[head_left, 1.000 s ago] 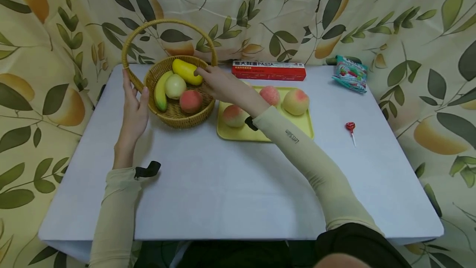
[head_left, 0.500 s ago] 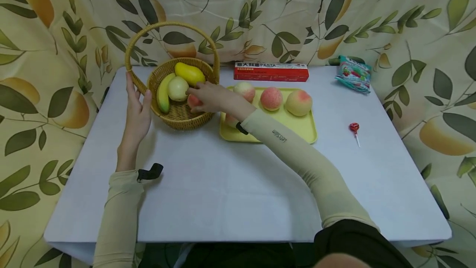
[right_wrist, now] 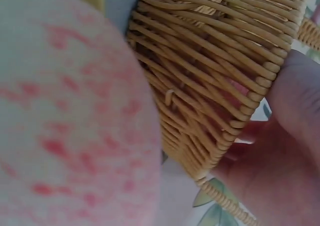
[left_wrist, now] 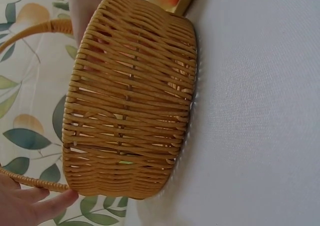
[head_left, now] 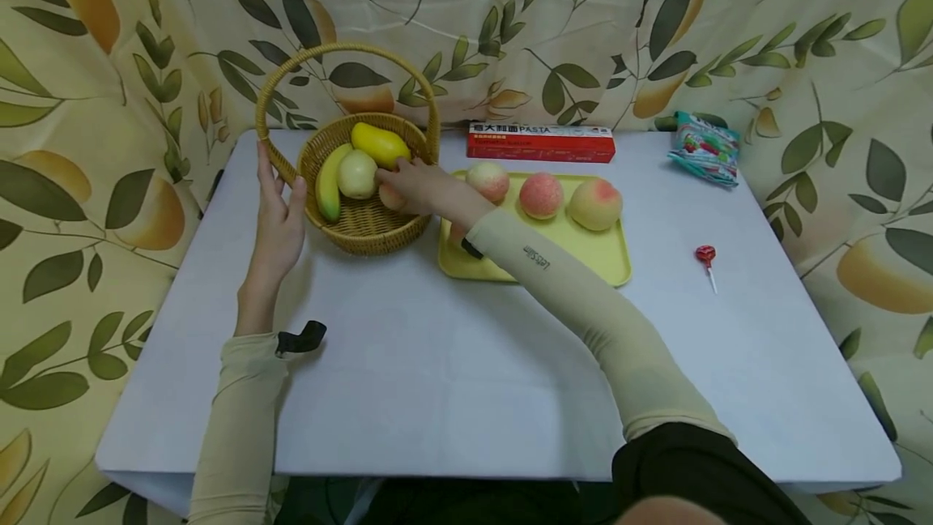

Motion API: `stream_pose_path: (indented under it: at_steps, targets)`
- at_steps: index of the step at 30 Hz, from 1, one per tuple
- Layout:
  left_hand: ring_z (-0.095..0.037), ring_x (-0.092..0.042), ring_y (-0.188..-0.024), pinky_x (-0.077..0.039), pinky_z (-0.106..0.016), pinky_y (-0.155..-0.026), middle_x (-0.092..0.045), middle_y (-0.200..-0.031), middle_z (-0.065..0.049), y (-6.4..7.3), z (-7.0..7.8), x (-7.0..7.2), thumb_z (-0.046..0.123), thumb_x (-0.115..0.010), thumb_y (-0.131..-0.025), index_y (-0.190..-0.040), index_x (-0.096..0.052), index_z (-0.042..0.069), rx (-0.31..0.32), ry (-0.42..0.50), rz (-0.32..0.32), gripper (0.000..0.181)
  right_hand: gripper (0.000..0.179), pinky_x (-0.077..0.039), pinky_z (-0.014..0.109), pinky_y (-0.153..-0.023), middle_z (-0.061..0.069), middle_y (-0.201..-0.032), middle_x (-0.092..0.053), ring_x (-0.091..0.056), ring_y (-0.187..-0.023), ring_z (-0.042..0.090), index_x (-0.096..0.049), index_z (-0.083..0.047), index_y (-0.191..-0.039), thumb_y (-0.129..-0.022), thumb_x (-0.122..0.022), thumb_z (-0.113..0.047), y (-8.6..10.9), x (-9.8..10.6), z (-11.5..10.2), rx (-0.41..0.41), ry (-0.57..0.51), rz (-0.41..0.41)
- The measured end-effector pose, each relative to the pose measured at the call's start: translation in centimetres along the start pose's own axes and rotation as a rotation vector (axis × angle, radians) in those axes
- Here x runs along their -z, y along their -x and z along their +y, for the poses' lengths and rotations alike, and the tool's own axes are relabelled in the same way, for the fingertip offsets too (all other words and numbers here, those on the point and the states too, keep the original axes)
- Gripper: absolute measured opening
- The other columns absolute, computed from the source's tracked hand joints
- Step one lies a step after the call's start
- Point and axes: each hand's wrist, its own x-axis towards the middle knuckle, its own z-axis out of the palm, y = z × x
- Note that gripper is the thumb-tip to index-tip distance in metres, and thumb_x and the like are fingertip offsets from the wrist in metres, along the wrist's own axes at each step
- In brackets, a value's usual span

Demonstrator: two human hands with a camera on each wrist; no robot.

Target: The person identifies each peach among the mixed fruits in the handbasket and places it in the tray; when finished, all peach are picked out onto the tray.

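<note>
A wicker basket (head_left: 364, 243) with a tall arched handle holds a banana (head_left: 330, 185), a pale green round fruit (head_left: 358, 174), a yellow mango-like fruit (head_left: 381, 144) and a peach (head_left: 390, 198). My right hand (head_left: 426, 189) reaches over the basket's right rim, fingers curled over the peach and covering most of it. In the right wrist view, pinkish red shows through the weave beside that hand. My left hand (head_left: 275, 221) is at the left base of the handle, its fingers fairly straight, one fingertip touching the rim in the left wrist view.
A yellow tray (head_left: 568, 253) with several peaches (head_left: 541, 195) sits right of the basket, partly under my right forearm. Behind it lies a red pasta box (head_left: 541, 144). Farther right are a teal snack bag (head_left: 705, 148) and a red lollipop (head_left: 706, 256).
My right hand has moved from the yellow fruit down onto the peach in the basket, its fingers now covering it. My left hand stays at the handle. The head view has shifted slightly.
</note>
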Motion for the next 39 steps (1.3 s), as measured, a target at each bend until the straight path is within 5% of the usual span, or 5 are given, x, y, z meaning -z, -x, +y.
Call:
stream_pose_path:
  at_steps: [12,23,33,39]
  targets:
    - [-0.04,-0.004,-0.16,-0.015,-0.06,-0.128,0.015,-0.174,-0.001,0.0,0.2,-0.4,0.04,-0.037,-0.111,-0.165,0.015,0.026,0.026,-0.023,-0.015,0.077,0.058,-0.055,0.047,-0.095,0.016,-0.141,-0.048,-0.053,-0.12,0.032,-0.042,-0.03,-0.15,-0.098,-0.068,-0.032,2.7,0.2,1.8,0.113,-0.088,0.25]
    - [-0.039,-0.003,-0.161,-0.016,-0.06,-0.128,0.017,-0.174,0.001,0.1,0.2,-0.6,0.04,-0.037,-0.11,-0.164,0.016,0.03,0.054,-0.006,-0.01,0.076,0.06,-0.047,0.046,-0.11,0.01,-0.145,-0.048,-0.048,-0.131,0.026,-0.048,-0.027,-0.149,-0.095,-0.074,-0.034,11.1,0.5,5.3,0.11,-0.31,0.446]
    - [-0.035,-0.009,-0.161,-0.023,-0.058,-0.127,0.015,-0.173,0.007,-0.9,-2.9,-0.4,0.039,-0.038,-0.11,-0.163,0.017,0.034,0.023,-0.03,0.025,0.076,0.063,-0.047,0.051,-0.112,0.011,-0.147,-0.046,-0.046,-0.135,0.028,-0.049,-0.023,-0.148,-0.093,-0.078,-0.029,18.7,-3.0,8.9,-0.018,-0.355,0.458]
    - [-0.032,-0.006,-0.162,-0.021,-0.057,-0.128,0.016,-0.173,0.009,-0.9,-2.8,-0.6,0.038,-0.039,-0.11,-0.163,0.017,0.034,0.017,-0.017,0.03,0.077,0.061,-0.047,0.055,-0.112,0.014,-0.148,-0.046,-0.047,-0.134,0.032,-0.05,-0.022,-0.145,-0.091,-0.079,-0.025,20.8,-5.2,10.2,-0.096,-0.362,0.392]
